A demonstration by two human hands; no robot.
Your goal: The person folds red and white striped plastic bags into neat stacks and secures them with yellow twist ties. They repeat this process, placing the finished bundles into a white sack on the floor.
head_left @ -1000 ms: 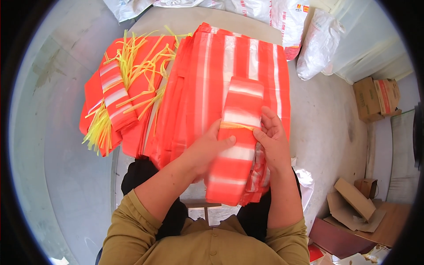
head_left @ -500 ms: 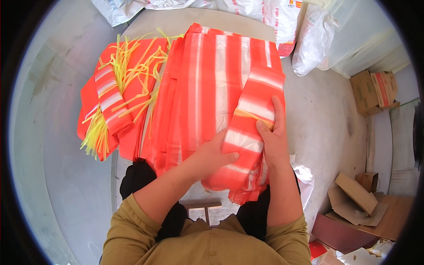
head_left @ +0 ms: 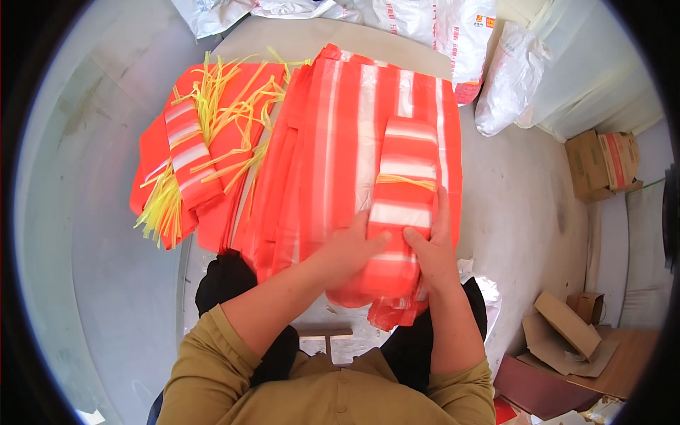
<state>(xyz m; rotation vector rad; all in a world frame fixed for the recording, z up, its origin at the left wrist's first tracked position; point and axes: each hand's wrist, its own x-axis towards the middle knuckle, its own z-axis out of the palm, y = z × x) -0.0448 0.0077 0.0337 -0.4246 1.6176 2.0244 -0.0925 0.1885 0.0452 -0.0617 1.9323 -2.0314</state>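
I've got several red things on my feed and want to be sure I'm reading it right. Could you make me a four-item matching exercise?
1. Handled striped bundle
2. Loose yellow strips
3. Opened carton
4. Right hand

A. On the brown surface, lower right
B. At the bundle's right edge
C. Has a yellow tie around it
D. Over the red stack on the left

Pairs: 1-C, 2-D, 3-A, 4-B

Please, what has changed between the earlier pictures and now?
The striped bundle has shifted slightly away from the person and rightward. The right hand has moved lower along it, its thumb now clear of the yellow tie. The left hand stays at its left side; the left pile is unchanged.
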